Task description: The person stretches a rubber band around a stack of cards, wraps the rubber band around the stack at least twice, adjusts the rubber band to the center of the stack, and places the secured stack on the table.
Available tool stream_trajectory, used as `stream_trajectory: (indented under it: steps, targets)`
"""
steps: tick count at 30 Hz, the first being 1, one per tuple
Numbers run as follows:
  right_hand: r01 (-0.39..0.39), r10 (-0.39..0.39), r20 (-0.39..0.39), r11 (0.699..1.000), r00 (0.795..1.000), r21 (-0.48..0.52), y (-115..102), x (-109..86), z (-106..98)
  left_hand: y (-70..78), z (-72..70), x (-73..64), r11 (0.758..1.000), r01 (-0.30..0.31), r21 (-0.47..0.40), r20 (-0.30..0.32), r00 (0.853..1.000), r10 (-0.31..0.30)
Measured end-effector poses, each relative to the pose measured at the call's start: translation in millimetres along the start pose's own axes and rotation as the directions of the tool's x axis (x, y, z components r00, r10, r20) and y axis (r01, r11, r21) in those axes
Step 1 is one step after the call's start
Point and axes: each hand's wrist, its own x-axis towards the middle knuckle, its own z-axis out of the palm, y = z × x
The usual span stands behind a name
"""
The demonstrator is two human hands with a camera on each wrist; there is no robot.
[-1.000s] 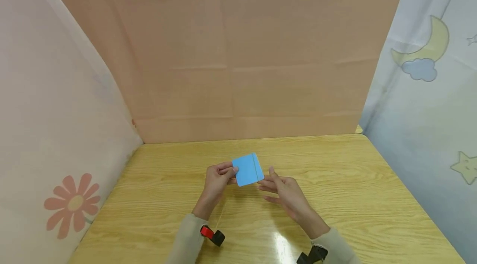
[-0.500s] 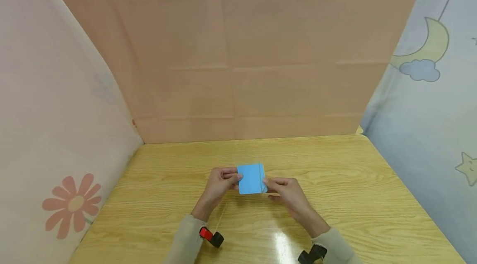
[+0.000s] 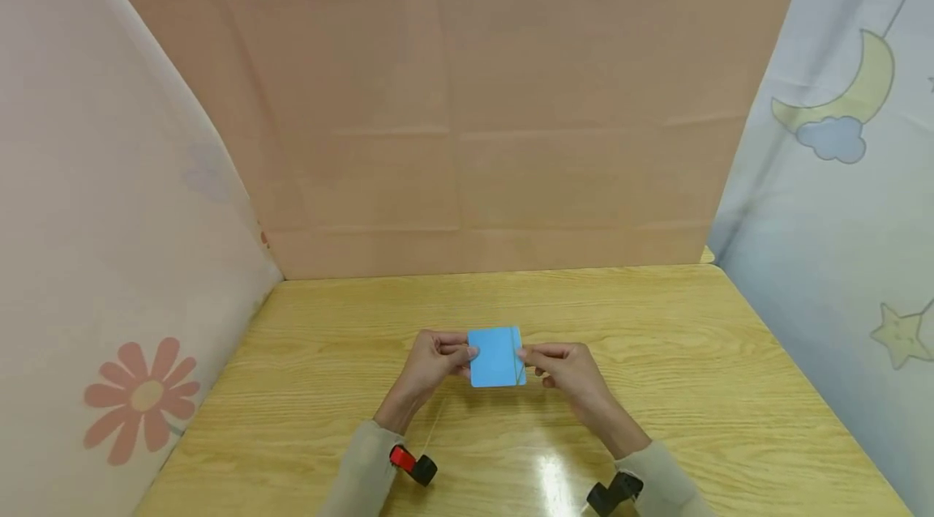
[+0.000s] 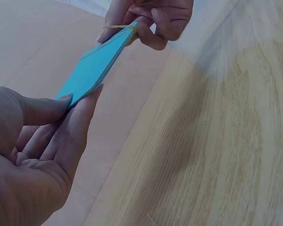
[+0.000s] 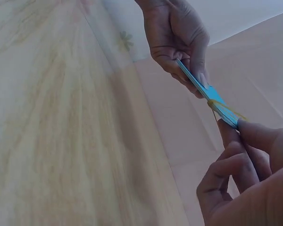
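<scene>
A thin stack of square blue cards (image 3: 493,363) is held up above the table between both hands. Thumb and fingers of my left hand (image 3: 425,365) pinch its left edge. At the right edge, my right hand (image 3: 576,375) pinches the stack between thumb and fingers, close to a yellowish rubber band (image 4: 133,29). This band runs round the stack near its right side, its strands spreading apart across the top face. Layered edges of the blue cards (image 5: 192,80) show in the right wrist view. My right fingertips partly hide the right edge.
Under the hands lies a wood-grain table (image 3: 620,314). A tan sheet (image 3: 452,112) hangs along its back edge. Printed cloth walls stand at the left (image 3: 109,217) and right (image 3: 824,258). Each sleeve cuff carries a wrist camera.
My right hand has gone from spread fingers by the lower right corner to pinching the right edge. The stack has levelled and dropped slightly; the band's strands have separated near the bottom.
</scene>
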Motion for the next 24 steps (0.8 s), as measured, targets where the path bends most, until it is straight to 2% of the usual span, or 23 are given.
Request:
stream_trajectory:
  steps: [8, 13, 20, 24]
  targets:
    - [0.029, -0.028, 0.059, 1.0, 0.998, -0.009, -6, 6.5, -8, -1.3, 1.4, -3.2, 0.999, 0.021, 0.031, 0.006, 1.0, -0.021]
    - [0.056, -0.052, 0.065, 0.997, 0.997, -0.061, -8, 10.8, -13, -3.2, 1.9, -3.3, 0.998, 0.019, 0.054, 0.031, 0.999, -0.021]
    - [0.049, -0.039, 0.072, 0.989, 0.997, -0.141, -7, 14.3, -15, -4.9, 1.0, -4.6, 0.998, 0.012, 0.056, 0.069, 0.997, -0.016]
    - [0.08, -0.061, 0.113, 0.981, 0.992, -0.175, -7, 15.0, -18, -6.0, 0.3, -4.3, 0.997, 0.01, 0.076, 0.081, 0.997, -0.016]
